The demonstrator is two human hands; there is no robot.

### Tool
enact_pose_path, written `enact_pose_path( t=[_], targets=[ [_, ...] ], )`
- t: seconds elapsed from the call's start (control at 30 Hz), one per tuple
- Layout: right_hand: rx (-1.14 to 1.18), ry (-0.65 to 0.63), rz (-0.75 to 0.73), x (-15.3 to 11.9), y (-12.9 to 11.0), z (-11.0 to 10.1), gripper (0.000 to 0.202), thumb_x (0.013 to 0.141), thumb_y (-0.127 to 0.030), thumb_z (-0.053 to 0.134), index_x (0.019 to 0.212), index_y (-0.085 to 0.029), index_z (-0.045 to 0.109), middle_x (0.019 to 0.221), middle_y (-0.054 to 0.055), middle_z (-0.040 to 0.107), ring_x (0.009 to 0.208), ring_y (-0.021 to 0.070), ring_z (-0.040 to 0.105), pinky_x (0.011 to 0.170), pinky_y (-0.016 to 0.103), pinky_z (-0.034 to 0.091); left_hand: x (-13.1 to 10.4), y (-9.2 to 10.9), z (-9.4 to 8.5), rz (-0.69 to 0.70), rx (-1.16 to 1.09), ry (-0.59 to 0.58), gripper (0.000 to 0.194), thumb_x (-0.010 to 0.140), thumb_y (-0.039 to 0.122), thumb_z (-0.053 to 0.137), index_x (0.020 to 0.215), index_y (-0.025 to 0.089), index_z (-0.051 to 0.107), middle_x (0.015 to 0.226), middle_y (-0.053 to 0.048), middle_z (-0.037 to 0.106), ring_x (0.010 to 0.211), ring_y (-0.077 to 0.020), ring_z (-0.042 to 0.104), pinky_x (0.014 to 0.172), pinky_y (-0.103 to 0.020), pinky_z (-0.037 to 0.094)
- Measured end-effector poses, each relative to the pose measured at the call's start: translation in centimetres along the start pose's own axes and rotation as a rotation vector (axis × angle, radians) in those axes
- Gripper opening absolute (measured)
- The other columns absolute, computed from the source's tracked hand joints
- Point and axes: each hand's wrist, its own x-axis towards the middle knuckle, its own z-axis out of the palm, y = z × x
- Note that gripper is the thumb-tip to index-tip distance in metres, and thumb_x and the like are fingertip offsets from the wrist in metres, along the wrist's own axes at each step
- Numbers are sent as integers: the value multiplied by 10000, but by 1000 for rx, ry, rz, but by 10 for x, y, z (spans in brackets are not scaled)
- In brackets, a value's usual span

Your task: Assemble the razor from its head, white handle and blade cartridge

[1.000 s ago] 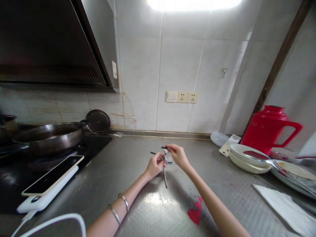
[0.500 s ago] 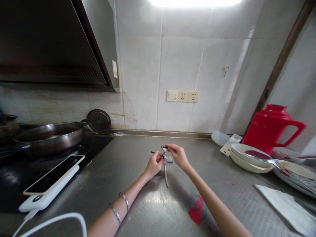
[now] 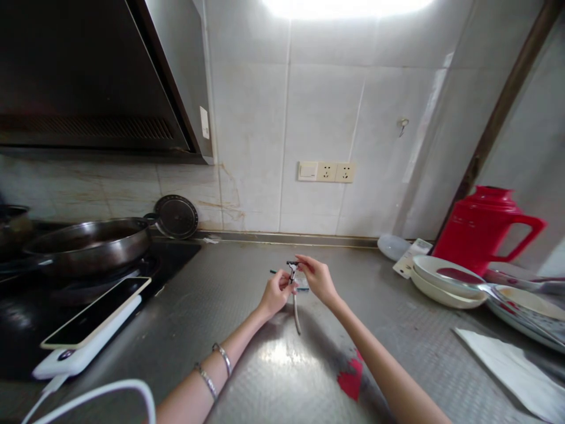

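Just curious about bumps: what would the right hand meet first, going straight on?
The right hand would likely meet the razor's black head, which it seems to touch; exact depth is unclear.

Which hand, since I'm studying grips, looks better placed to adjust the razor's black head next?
Probably the right hand: it touches the right end of the black head, while the left hand holds the razor lower down.
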Motion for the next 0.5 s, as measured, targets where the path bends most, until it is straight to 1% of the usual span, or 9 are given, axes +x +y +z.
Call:
enact_pose_path(
  t=[0.3, 0.5],
  targets=[
    [9, -14, -9, 0, -4, -2, 267, 755, -180, 491, 950, -190, 673, 870, 65, 707, 788, 188, 656, 721, 300, 511, 0, -3, -1, -8, -7, 1, 221, 739, 315, 606, 788, 180, 438, 717, -28, 657, 613, -147, 632, 606, -267, 489],
    [26, -40, -15, 0, 0, -3, 286, 760, -174, 494, 993, -203, 657, 896, 60, 703, 791, 187, 654, 730, 308, 511, 0, 0, 0, -25, -31, -1, 221, 739, 318, 599, 786, 179, 434, 734, -40, 668, 593, -146, 632, 600, -265, 478]
  ],
)
